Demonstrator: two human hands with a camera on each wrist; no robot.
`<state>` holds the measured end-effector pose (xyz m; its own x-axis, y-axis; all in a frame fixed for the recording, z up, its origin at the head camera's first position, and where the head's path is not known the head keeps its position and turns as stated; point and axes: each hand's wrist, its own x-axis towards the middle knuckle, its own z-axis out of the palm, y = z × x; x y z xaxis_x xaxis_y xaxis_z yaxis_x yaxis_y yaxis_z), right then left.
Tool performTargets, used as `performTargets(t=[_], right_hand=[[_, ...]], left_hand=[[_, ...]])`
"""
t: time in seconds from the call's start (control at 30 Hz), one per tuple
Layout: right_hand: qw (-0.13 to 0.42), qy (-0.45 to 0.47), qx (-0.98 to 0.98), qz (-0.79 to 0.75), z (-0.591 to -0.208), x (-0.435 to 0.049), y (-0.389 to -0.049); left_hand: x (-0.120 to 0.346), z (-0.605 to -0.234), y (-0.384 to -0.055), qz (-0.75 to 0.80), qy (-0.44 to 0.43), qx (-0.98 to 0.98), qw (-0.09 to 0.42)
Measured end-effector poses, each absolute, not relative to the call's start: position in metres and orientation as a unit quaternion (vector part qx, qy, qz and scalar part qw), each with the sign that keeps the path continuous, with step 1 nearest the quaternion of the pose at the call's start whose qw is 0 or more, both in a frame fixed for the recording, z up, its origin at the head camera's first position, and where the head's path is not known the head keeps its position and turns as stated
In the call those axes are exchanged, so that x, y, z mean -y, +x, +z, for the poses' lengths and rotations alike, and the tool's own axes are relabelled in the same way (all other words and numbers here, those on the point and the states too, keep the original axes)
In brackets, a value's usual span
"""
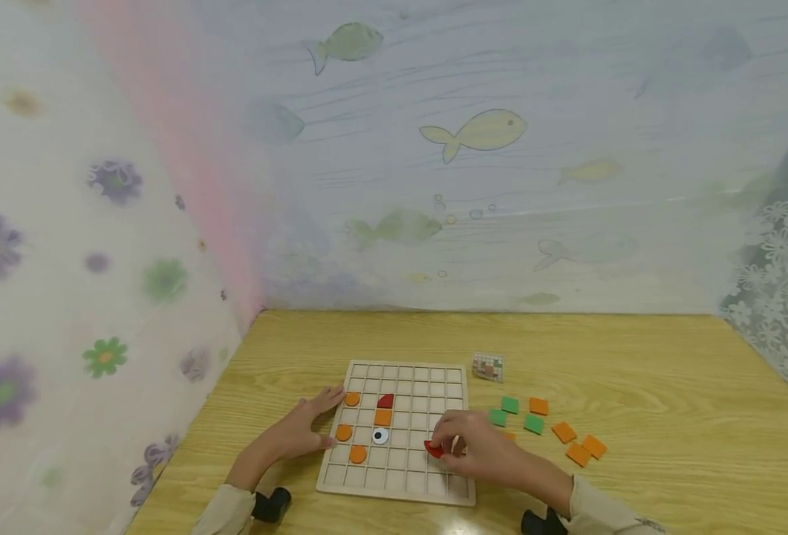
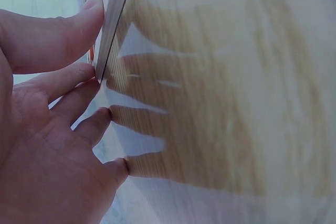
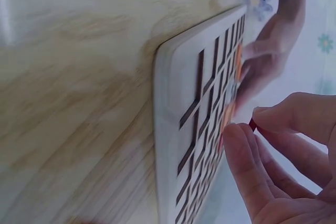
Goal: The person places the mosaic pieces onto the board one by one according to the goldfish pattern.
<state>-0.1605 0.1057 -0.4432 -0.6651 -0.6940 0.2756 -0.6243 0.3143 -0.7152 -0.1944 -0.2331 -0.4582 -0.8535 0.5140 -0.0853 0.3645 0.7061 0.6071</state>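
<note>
A square wooden grid board (image 1: 400, 494) lies on the table. My left hand (image 1: 296, 429) rests at its left edge with fingers spread, thumb and fingertips touching the rim; in the left wrist view the thumb (image 2: 58, 40) lies against the board's side. Above the right part of the grid, my right hand (image 1: 483, 446) pinches a small red piece (image 1: 432, 449) between thumb and fingertips. The right wrist view shows only a sliver of that piece (image 3: 253, 125). On the board sit a red quarter-round piece (image 1: 385, 401), an orange square (image 1: 383, 417), a round eye piece (image 1: 380, 436) and orange discs (image 1: 357, 454).
Right of the board lie several green squares (image 1: 533, 424) and orange squares (image 1: 564, 432), one partly hidden by the right hand. A small patterned card (image 1: 488, 366) lies beyond the board's far right corner. Printed curtains stand behind and left of the table (image 1: 668, 386).
</note>
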Motion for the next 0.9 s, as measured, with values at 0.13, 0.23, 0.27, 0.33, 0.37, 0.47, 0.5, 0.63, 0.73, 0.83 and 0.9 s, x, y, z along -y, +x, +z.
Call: performTargets(t=[0.13, 0.23, 0.27, 0.33, 0.37, 0.47, 0.5, 0.63, 0.73, 0.83, 0.9], right_hand=[[0.052, -0.413, -0.807, -0.418, -0.442, -0.094, -0.16], [0.058, -0.416, -0.807, -0.415, -0.442, -0.085, -0.16], [0.061, -0.414, -0.808, -0.415, -0.442, -0.082, -0.16], [0.068, -0.407, -0.811, -0.415, -0.442, -0.077, -0.161], [0.069, -0.404, -0.813, -0.414, -0.441, -0.074, -0.161], [0.074, -0.396, -0.817, -0.413, -0.442, -0.067, -0.161], [0.074, -0.396, -0.817, -0.412, -0.442, -0.065, -0.161], [0.072, -0.397, -0.819, -0.408, -0.445, -0.058, -0.162], [0.07, -0.397, -0.821, -0.404, -0.446, -0.052, -0.164], [0.073, -0.396, -0.824, -0.399, -0.447, -0.046, -0.165], [0.073, -0.399, -0.825, -0.394, -0.448, -0.043, -0.166]], left_hand=[[0.233, -0.459, -0.194, 0.3, 0.235, -0.916, 0.125], [0.233, -0.46, -0.194, 0.3, 0.228, -0.917, 0.128], [0.233, -0.46, -0.194, 0.3, 0.227, -0.918, 0.129], [0.233, -0.46, -0.194, 0.301, 0.229, -0.917, 0.128], [0.233, -0.459, -0.194, 0.302, 0.231, -0.916, 0.127], [0.233, -0.458, -0.194, 0.303, 0.236, -0.915, 0.123], [0.233, -0.457, -0.194, 0.305, 0.236, -0.915, 0.123], [0.232, -0.456, -0.193, 0.305, 0.234, -0.915, 0.125], [0.231, -0.455, -0.193, 0.304, 0.234, -0.915, 0.124], [0.232, -0.456, -0.193, 0.305, 0.235, -0.915, 0.123], [0.232, -0.455, -0.193, 0.305, 0.235, -0.915, 0.123]])
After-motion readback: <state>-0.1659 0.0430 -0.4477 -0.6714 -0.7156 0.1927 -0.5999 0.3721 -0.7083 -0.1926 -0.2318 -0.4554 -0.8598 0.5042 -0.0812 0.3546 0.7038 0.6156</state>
